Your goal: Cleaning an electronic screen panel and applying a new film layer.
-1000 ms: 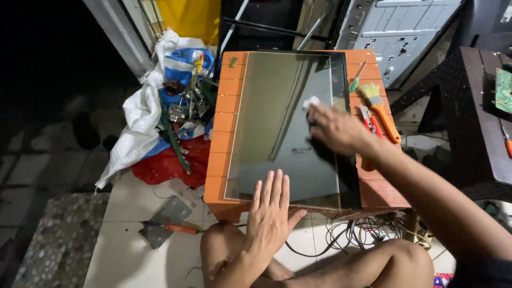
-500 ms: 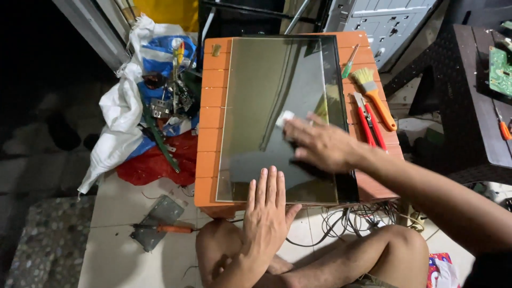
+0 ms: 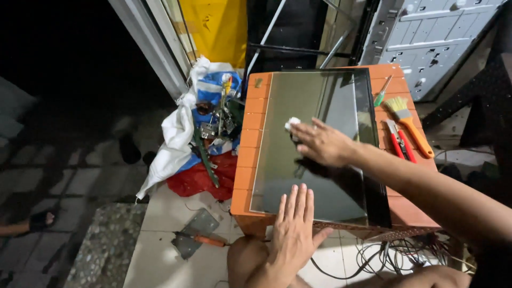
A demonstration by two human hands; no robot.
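Since the earlier frames, the right hand [image 3: 320, 143] has travelled from the right edge of the large grey reflective flat panel with a black border [image 3: 314, 144] toward its left edge, carrying a small white wad of cloth [image 3: 292, 124]. That hand now lies palm down on the panel's middle, fingers loosely curled over the cloth, pressing it to the surface. Its left counterpart, the left hand [image 3: 293, 229], stays flat and fully open, fingers spread, holding nothing, resting on the panel's near edge. Panel lies flat on an orange plastic table [image 3: 248, 160], covering most of its top. Along the table's right edge lie an orange-handled brush with pale bristles [image 3: 410, 121], red-handled pliers [image 3: 399, 141] and a green-handled screwdriver [image 3: 382, 94].
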